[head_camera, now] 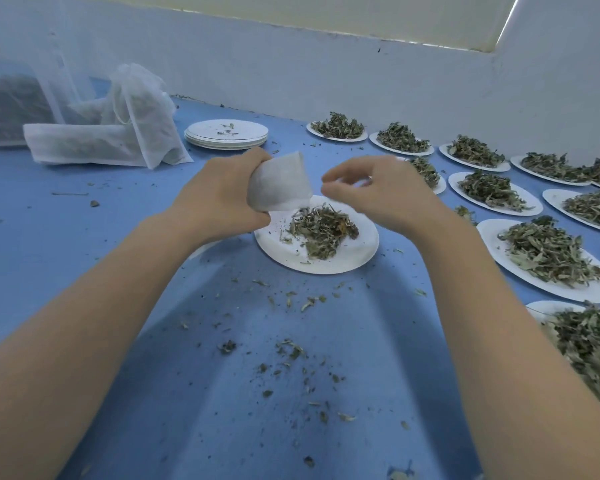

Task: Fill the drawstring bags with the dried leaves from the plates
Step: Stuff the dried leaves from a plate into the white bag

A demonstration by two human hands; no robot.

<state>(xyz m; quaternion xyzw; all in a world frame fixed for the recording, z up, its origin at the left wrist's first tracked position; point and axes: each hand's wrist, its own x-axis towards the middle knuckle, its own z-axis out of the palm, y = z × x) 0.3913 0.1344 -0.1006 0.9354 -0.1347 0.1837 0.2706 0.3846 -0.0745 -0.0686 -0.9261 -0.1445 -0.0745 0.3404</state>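
Left hand (219, 199) grips a small white drawstring bag (279, 183) above a paper plate (355, 256) holding a pile of dried leaves (321, 230). Right hand (378, 192) hovers beside the bag, fingers loosely curled (blurred, grip unclear). Blue surface (84, 244) strewn with leaf crumbs. Filled bags (111, 133) far left; stacked empty plates (226, 134) behind; loaded plates (548, 261) at right.
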